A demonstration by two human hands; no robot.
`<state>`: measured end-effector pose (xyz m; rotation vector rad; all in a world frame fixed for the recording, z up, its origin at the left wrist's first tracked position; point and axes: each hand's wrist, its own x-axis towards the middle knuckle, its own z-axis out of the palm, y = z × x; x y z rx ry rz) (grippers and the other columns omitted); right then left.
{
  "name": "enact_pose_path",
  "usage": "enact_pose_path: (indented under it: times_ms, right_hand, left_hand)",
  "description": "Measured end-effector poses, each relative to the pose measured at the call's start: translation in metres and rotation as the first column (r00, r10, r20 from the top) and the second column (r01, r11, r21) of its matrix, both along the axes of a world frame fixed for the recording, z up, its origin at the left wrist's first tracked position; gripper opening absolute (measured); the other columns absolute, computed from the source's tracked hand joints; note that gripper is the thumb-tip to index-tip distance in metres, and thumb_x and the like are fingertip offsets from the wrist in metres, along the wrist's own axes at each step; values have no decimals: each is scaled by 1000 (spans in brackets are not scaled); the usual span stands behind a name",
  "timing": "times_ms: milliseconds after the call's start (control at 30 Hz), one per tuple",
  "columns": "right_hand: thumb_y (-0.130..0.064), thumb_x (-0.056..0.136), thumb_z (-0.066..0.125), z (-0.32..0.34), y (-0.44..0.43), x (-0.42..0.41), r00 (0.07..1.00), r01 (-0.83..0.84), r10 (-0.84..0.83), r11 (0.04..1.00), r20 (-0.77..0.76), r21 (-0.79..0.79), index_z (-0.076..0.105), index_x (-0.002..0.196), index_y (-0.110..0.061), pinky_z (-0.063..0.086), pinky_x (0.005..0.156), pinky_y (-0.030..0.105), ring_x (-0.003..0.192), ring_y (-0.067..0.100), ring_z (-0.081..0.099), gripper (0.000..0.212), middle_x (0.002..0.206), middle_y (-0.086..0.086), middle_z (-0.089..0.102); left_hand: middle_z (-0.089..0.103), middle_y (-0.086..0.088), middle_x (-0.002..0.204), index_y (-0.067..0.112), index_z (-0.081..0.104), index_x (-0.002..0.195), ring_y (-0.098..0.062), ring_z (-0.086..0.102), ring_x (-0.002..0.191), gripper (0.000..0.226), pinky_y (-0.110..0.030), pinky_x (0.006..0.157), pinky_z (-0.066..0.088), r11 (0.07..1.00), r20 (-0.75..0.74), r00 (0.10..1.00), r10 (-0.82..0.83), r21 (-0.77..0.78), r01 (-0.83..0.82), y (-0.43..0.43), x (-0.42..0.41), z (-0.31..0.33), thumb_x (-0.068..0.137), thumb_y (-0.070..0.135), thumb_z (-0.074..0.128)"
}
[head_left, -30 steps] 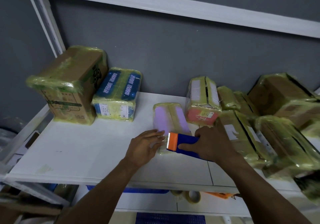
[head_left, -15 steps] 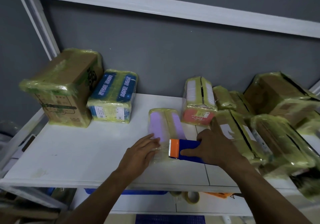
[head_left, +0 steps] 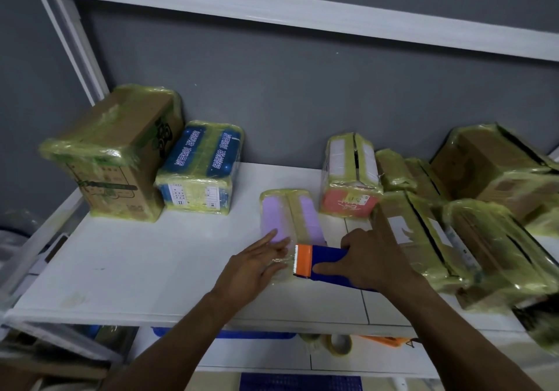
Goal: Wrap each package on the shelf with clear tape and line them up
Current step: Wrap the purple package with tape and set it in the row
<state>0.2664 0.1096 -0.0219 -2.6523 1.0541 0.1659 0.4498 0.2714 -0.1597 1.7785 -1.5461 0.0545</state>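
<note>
White shelf board (head_left: 151,269), grey wall behind. Left hand (head_left: 254,269), fingers straight, presses the near end of the flat purple tape-wrapped package (head_left: 290,218). Right hand (head_left: 372,260) grips the blue tape dispenser with orange head (head_left: 320,262) at that end. Wrapped brown cartons (head_left: 423,239) crowd its right side; bare board lies left of the left hand.

Taped lilac package (head_left: 273,221) flat on shelf (head_left: 151,257), tape dispenser (head_left: 320,262) at its front
</note>
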Motion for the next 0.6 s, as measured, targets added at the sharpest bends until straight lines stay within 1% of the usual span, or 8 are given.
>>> enact_pose_path:
  times_ms: [67,133,167,233,300,400,533,600]
  right_hand:
    - [-87,67,69,0,2,-1,1000,1,-1,1000,6,0,53,89,-29,39,57,18,70,5,58,64,74,-15,50]
    - [-86,67,69,0,4,-4,1000,-2,2,1000,20,10,53,89,-29,38,56,17,67,3,56,63,73,-15,49]
    - [-85,68,69,0,4,-6,1000,-5,5,1000,26,16,53,89,-29,39,57,17,68,4,57,62,74,-14,50]
    - [-84,69,70,0,4,-11,1000,-12,11,1000,29,26,57,92,-27,47,62,19,74,6,61,63,78,-13,54]
    - [-83,69,70,1,4,-16,1000,-3,2,999,26,45,61,98,-24,54,70,22,81,8,66,66,87,-11,60]
    - [-83,68,70,5,2,-24,1000,16,-17,999,25,50,60,99,-25,55,74,23,86,10,66,67,91,-10,60]
    - [-82,68,72,6,0,-27,1000,16,-18,997,25,75,60,98,-26,55,74,23,84,9,66,66,93,-10,63]
    - [-82,66,73,7,-2,-27,999,19,-21,997,27,80,62,95,-25,53,70,22,80,9,65,66,90,-9,64]
  left_hand:
    - [51,16,145,19,70,129,5,33,144,33,-12,111,32,1000,24,1000,-4,-3,4,1,2,-1,99,31,61]
    - [51,15,144,18,69,130,4,33,144,36,-12,111,32,1000,50,999,-15,-2,15,1,6,0,100,33,59]
    - [51,14,145,18,68,131,4,33,143,37,-13,111,32,1000,61,998,-21,3,21,1,8,0,100,35,58]
    - [49,15,146,18,67,132,5,32,144,38,-10,111,31,999,69,997,-35,9,34,0,9,1,101,37,57]
    - [44,15,150,17,65,134,9,30,143,38,-6,111,28,999,45,998,-49,16,49,0,9,-2,101,33,58]
    - [35,12,156,17,56,144,19,26,140,45,-4,110,26,997,-21,999,-49,61,51,-1,8,-6,101,29,57]
    - [29,1,157,10,46,148,18,13,144,55,-5,115,12,991,-48,993,-107,70,110,-1,10,-8,103,43,45]
    - [33,1,156,11,45,149,18,14,144,57,-4,114,12,993,-42,994,-105,48,107,0,10,-7,104,47,43]
